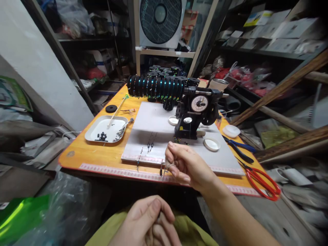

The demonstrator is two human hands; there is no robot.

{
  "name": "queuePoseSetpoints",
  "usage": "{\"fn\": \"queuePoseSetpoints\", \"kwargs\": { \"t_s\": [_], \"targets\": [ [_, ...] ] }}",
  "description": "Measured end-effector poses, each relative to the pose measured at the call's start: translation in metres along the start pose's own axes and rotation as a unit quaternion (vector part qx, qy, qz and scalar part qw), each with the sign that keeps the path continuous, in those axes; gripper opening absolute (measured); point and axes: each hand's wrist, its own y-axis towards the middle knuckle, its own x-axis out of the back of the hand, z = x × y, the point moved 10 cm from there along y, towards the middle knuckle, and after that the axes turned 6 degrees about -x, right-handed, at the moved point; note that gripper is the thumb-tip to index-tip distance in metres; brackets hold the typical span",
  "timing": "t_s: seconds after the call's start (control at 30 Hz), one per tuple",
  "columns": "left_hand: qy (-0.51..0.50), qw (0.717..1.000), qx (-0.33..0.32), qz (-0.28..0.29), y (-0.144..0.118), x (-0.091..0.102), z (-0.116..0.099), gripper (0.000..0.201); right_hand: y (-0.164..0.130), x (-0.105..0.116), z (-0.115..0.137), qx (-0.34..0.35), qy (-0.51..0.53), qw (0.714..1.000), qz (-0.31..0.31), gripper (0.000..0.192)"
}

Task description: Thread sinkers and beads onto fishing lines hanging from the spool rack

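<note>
My right hand (188, 165) is raised over the table's front edge, its fingertips closed in a pinch. A thin pale strand shows by those fingers, too fine to make out. Just left of them, a small black piece on a thin line (161, 171) lies at the board's front edge. Low over my lap is my left hand (152, 220), fingers curled and thumb pressed against them; what they hold, if anything, is hidden. Ahead stands a black winding machine with a round dial (199, 103), carrying a row of black spools (153, 87). Small black beaded rigs (150, 146) lie on the white board (143, 126).
A white tray (88, 131) with black parts and small metal pieces is at left, a stick (118, 111) across it. Red-handled scissors (263, 182) and blue-handled pliers (241, 145) lie at right. A shallow white dish (212, 144) is on the board. A fan (160, 20) stands behind.
</note>
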Motion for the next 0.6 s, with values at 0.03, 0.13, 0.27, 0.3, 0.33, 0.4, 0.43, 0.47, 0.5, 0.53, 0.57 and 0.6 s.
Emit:
{"fn": "queuePoseSetpoints", "kwargs": {
  "t_s": [0.03, 0.13, 0.27, 0.3, 0.33, 0.4, 0.43, 0.47, 0.5, 0.53, 0.57, 0.6],
  "targets": [
    [0.004, 1.0, 0.016, -0.008, -0.003, 0.002, 0.002, 0.048, 0.0, 0.001, 0.0, 0.0, 0.0, 1.0, -0.003, 0.039],
    [0.027, 0.998, 0.044, -0.039, -0.011, 0.01, 0.007, 0.052, 0.0, 0.003, 0.0, -0.002, 0.001, 1.0, -0.007, 0.039],
    [0.044, 0.995, 0.056, -0.068, -0.016, 0.017, 0.013, 0.054, -0.001, 0.004, 0.001, -0.001, 0.002, 1.0, -0.013, 0.039],
    [0.045, 0.995, 0.058, -0.074, -0.017, 0.019, 0.014, 0.054, -0.001, 0.004, 0.001, -0.001, 0.001, 1.0, -0.015, 0.039],
    [0.044, 0.994, 0.059, -0.078, -0.018, 0.02, 0.015, 0.054, -0.001, 0.005, 0.001, -0.001, 0.0, 1.0, -0.016, 0.039],
    [0.046, 0.994, 0.062, -0.083, -0.02, 0.023, 0.016, 0.055, -0.002, 0.005, 0.001, -0.002, -0.003, 1.0, -0.019, 0.039],
    [0.049, 0.993, 0.064, -0.084, -0.02, 0.024, 0.016, 0.055, -0.002, 0.005, 0.001, -0.002, -0.004, 1.0, -0.02, 0.039],
    [0.052, 0.993, 0.066, -0.085, -0.021, 0.025, 0.017, 0.056, -0.002, 0.005, 0.001, -0.002, -0.005, 1.0, -0.02, 0.039],
    [0.054, 0.992, 0.067, -0.086, -0.021, 0.025, 0.017, 0.056, -0.002, 0.005, 0.002, -0.001, -0.006, 1.0, -0.021, 0.039],
    [0.056, 0.992, 0.068, -0.088, -0.022, 0.026, 0.016, 0.056, -0.003, 0.005, 0.002, 0.0, -0.007, 1.0, -0.021, 0.038],
    [0.058, 0.992, 0.068, -0.089, -0.022, 0.026, 0.016, 0.056, -0.003, 0.005, 0.002, 0.001, -0.008, 1.0, -0.021, 0.038],
    [0.059, 0.992, 0.069, -0.089, -0.022, 0.026, 0.016, 0.056, -0.003, 0.004, 0.003, 0.001, -0.009, 1.0, -0.021, 0.039]
  ]
}}
